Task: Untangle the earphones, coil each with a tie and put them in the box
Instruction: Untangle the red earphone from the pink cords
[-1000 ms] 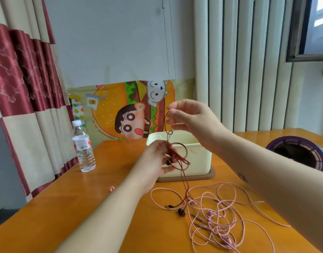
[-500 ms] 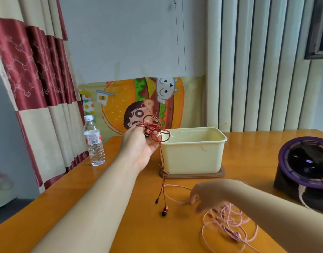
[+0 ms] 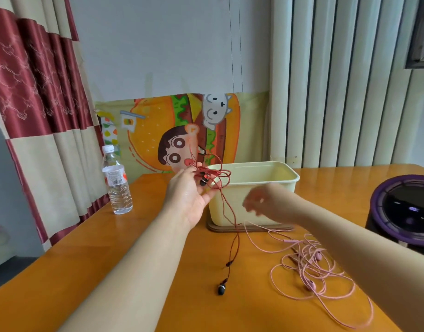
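My left hand (image 3: 190, 196) is raised just left of the cream box (image 3: 266, 188) and pinches a bunch of red earphone cord (image 3: 232, 212). Its loops sit at my fingertips, and the rest hangs down to a black earbud (image 3: 221, 289) lying on the table. My right hand (image 3: 261, 202) is blurred in front of the box, fingers spread, with nothing visible in it. A tangle of pink earphones (image 3: 309, 267) lies on the table under my right forearm.
A water bottle (image 3: 116, 183) stands at the table's left edge by the red and cream curtain. A purple-rimmed round device (image 3: 407, 207) sits at the right. The box rests on a brown base (image 3: 230, 228). The orange table (image 3: 110, 248) runs to a cartoon poster.
My right hand has risen from the pink tangle on the table to the front of the box. My left hand still holds the red cord bunch up beside the box.
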A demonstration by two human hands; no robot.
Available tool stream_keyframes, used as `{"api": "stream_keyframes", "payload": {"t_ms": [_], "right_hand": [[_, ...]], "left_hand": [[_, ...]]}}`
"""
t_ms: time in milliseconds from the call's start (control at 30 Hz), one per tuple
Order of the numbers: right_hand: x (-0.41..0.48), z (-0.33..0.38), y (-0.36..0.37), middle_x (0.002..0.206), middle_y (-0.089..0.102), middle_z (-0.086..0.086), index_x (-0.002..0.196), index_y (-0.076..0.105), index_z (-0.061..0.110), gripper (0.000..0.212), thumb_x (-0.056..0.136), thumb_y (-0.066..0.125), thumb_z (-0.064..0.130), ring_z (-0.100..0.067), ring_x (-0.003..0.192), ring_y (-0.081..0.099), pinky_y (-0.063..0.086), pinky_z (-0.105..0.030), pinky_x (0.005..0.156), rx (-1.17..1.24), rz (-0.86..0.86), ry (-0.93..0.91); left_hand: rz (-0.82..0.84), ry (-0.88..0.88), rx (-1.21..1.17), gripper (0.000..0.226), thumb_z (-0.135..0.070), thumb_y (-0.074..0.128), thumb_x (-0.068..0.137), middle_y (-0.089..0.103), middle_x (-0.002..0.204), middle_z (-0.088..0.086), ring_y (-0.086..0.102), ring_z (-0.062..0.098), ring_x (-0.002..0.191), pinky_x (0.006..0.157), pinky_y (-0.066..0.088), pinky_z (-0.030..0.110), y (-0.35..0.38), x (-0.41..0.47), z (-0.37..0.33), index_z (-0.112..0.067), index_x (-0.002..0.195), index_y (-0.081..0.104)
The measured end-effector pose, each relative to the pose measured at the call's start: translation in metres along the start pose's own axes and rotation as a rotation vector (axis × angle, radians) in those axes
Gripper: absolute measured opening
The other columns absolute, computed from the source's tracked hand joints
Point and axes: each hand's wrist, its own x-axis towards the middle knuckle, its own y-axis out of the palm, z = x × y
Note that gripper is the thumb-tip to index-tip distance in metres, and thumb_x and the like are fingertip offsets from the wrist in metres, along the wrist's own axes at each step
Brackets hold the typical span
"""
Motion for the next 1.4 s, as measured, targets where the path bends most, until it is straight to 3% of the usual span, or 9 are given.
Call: {"api": "stream_keyframes", "payload": {"t_ms": [133, 233, 433, 633, 733, 867, 1033, 1233, 1400], "right_hand": [[0.005, 0.037, 0.001, 0.104, 0.067, 0.001, 0.115, 0.059, 0.016, 0.034, 0.093, 0.052, 0.040, -0.014, 0.093, 0.066, 0.057, -0.031, 0.079, 0.561, -0.041, -0.041], [0.011, 0.039, 0.021, 0.102, 0.068, 0.005, 0.111, 0.062, 0.020, 0.033, 0.083, 0.069, 0.036, -0.006, 0.082, 0.063, 0.054, -0.025, 0.076, 0.437, -0.013, -0.086], [0.029, 0.015, 0.058, 0.071, 0.064, 0.007, 0.076, 0.067, 0.018, 0.009, 0.084, 0.069, 0.022, -0.008, 0.064, 0.057, 0.043, -0.018, 0.061, 0.359, -0.061, -0.011], [0.045, 0.002, 0.067, 0.064, 0.066, 0.004, 0.078, 0.069, 0.014, 0.017, 0.089, 0.063, 0.025, -0.006, 0.056, 0.054, 0.043, -0.013, 0.057, 0.502, 0.002, 0.076], [0.048, -0.002, 0.065, 0.056, 0.063, 0.005, 0.084, 0.072, 0.010, 0.022, 0.093, 0.057, 0.024, -0.018, 0.063, 0.050, 0.043, -0.026, 0.064, 0.595, 0.043, 0.117], [0.044, -0.005, 0.054, 0.051, 0.050, 0.005, 0.091, 0.075, 0.018, 0.025, 0.094, 0.054, 0.032, -0.007, 0.047, 0.040, 0.035, -0.021, 0.053, 0.434, 0.046, 0.086], [0.042, -0.005, 0.045, 0.051, 0.055, 0.011, 0.087, 0.074, 0.018, 0.024, 0.093, 0.055, 0.031, 0.000, 0.046, 0.051, 0.044, -0.015, 0.054, 0.452, 0.054, 0.088], [0.038, -0.017, 0.034, 0.071, 0.053, -0.011, 0.081, 0.067, 0.008, 0.017, 0.075, 0.069, 0.023, -0.012, 0.052, 0.048, 0.041, -0.017, 0.050, 0.741, 0.125, 0.035], [0.034, -0.025, 0.027, 0.064, 0.057, 0.000, 0.074, 0.059, 0.006, 0.011, 0.068, 0.064, 0.012, -0.011, 0.059, 0.055, 0.052, -0.019, 0.062, 1.049, 0.177, 0.057]], "left_hand": [[0.014, -0.029, 0.039, 0.023, -0.012, 0.039, 0.100, 0.067, 0.107, 0.017, 0.062, 0.028, 0.103, 0.082, 0.055, 0.041, -0.014, 0.008, 0.020, -0.005, 0.109, 0.059], [0.019, -0.076, 0.026, 0.023, -0.014, 0.042, 0.100, 0.067, 0.110, 0.019, 0.063, 0.027, 0.101, 0.078, 0.056, 0.035, -0.029, 0.015, 0.033, -0.003, 0.105, 0.061], [0.031, -0.182, 0.022, 0.023, -0.023, 0.043, 0.100, 0.068, 0.093, 0.009, 0.065, 0.019, 0.078, 0.066, 0.052, 0.031, -0.062, 0.022, 0.062, -0.010, 0.104, 0.061], [0.203, -0.159, 0.195, 0.021, -0.018, 0.060, 0.086, 0.069, 0.098, 0.006, 0.065, 0.017, 0.093, 0.076, 0.056, 0.032, -0.079, 0.026, 0.072, -0.013, 0.107, 0.061], [0.120, -0.093, 0.326, 0.016, -0.001, 0.058, 0.088, 0.067, 0.086, 0.005, 0.064, 0.014, 0.079, 0.074, 0.058, 0.031, -0.083, 0.030, 0.078, -0.011, 0.100, 0.062], [0.073, -0.066, 0.406, 0.008, -0.009, 0.059, 0.090, 0.064, 0.072, -0.003, 0.054, 0.005, 0.060, 0.061, 0.053, 0.023, -0.087, 0.032, 0.076, -0.012, 0.094, 0.064], [0.053, -0.092, 0.349, 0.005, -0.014, 0.057, 0.092, 0.055, 0.073, -0.004, 0.036, 0.003, 0.045, 0.044, 0.036, 0.015, -0.087, 0.031, 0.074, -0.013, 0.091, 0.062], [0.005, -0.058, 0.201, 0.008, -0.014, 0.055, 0.093, 0.045, 0.063, -0.004, 0.033, 0.003, 0.042, 0.040, 0.034, 0.015, -0.097, 0.036, 0.058, -0.016, 0.086, 0.057], [-0.158, -0.034, 0.113, 0.013, -0.014, 0.049, 0.098, 0.047, 0.071, 0.000, 0.035, 0.004, 0.041, 0.052, 0.044, 0.021, -0.104, 0.043, 0.061, -0.013, 0.086, 0.055]]}}
